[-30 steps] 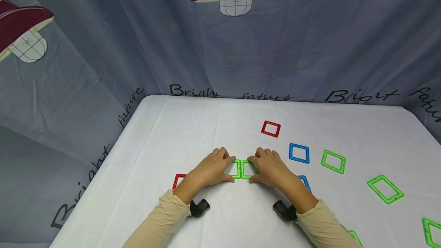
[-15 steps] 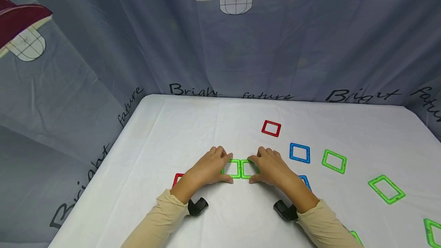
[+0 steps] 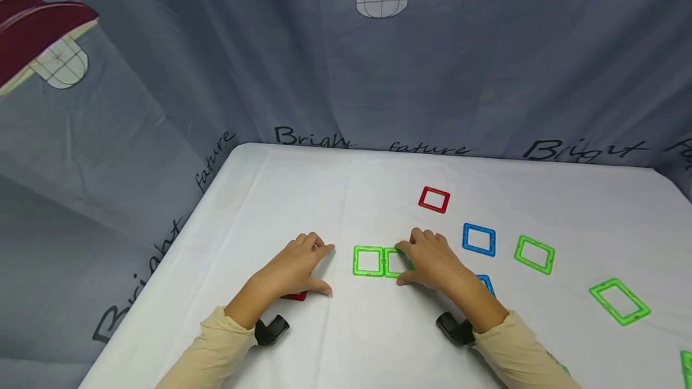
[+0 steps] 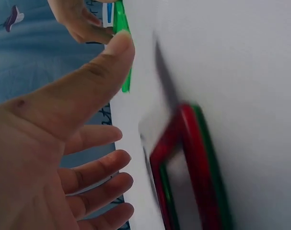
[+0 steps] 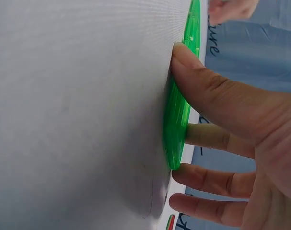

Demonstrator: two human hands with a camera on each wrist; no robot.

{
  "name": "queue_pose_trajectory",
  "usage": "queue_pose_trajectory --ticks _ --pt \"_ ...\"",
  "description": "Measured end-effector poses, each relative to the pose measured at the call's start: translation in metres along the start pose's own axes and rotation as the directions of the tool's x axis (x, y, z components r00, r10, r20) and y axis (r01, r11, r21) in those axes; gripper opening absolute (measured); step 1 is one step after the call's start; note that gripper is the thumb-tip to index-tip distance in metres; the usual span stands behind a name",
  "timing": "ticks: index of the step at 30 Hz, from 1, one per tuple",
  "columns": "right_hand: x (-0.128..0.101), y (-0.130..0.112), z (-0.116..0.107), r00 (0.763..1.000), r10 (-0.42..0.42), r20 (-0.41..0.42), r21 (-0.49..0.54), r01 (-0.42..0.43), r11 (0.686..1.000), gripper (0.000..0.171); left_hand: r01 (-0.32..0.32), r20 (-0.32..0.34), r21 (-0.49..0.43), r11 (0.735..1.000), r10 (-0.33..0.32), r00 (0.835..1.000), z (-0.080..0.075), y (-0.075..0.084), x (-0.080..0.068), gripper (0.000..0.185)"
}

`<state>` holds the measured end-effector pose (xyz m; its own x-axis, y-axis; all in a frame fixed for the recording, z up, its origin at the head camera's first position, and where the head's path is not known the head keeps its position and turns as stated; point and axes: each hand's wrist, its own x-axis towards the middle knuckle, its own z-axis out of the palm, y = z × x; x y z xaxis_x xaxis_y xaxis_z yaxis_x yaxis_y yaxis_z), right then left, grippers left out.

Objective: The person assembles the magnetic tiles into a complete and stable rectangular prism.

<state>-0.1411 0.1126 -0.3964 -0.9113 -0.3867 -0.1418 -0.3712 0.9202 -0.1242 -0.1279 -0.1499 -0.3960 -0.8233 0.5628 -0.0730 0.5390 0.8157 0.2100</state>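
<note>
Two green square-frame magnetic tiles lie edge to edge on the white table, a left tile (image 3: 369, 274) and a right tile (image 3: 390, 275). My right hand (image 3: 432, 263) holds the right tile between thumb and fingers; the right wrist view shows its green edge (image 5: 176, 115) there. To the left of the pair, my left hand (image 3: 292, 266) is apart from them, thumb and fingers spread with nothing between. Mostly hidden below that hand is a red frame tile (image 3: 294, 296). Its blurred red frame with a green edge (image 4: 198, 163) fills the left wrist view's lower part.
Farther back lie a red tile (image 3: 434, 209) and a blue tile (image 3: 479, 251). Another blue tile (image 3: 489, 284) is partly behind my right forearm. Green tiles (image 3: 534, 265) (image 3: 620, 302) are spread to the right. A printed grey curtain (image 3: 378, 83) hangs behind the table (image 3: 303, 191).
My left hand has let go of the left green tile and moved left, toward the red tile. My right hand stays at the right green tile. The head view has shifted slightly.
</note>
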Motion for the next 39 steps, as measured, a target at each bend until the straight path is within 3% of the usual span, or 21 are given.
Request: queue_pose_trajectory --ticks 9,15,20,28,39 --pt "0.002 0.003 -0.002 1.0 0.01 -0.001 -0.015 -0.01 1.0 0.066 -0.034 0.026 0.04 0.999 0.033 0.999 -0.007 -0.019 -0.031 0.078" --pt "0.001 0.003 -0.004 1.0 0.002 0.003 -0.039 -0.002 0.999 0.066 -0.04 0.025 0.027 0.999 0.04 0.999 -0.007 -0.025 -0.039 0.065" --pt "0.001 0.002 -0.003 1.0 -0.001 0.014 -0.043 0.002 0.999 0.065 -0.045 0.014 0.025 0.999 0.045 0.999 -0.004 -0.025 -0.038 0.055" --pt "0.001 -0.001 -0.002 1.0 -0.012 0.017 -0.049 0.013 0.999 0.065 -0.057 0.011 0.029 0.998 0.057 0.998 -0.004 -0.024 -0.032 0.055" --pt "0.002 -0.001 -0.003 0.999 -0.016 0.03 -0.056 0.017 0.998 0.064 -0.093 -0.094 -0.062 0.994 0.087 0.992 -0.002 -0.015 -0.006 0.054"
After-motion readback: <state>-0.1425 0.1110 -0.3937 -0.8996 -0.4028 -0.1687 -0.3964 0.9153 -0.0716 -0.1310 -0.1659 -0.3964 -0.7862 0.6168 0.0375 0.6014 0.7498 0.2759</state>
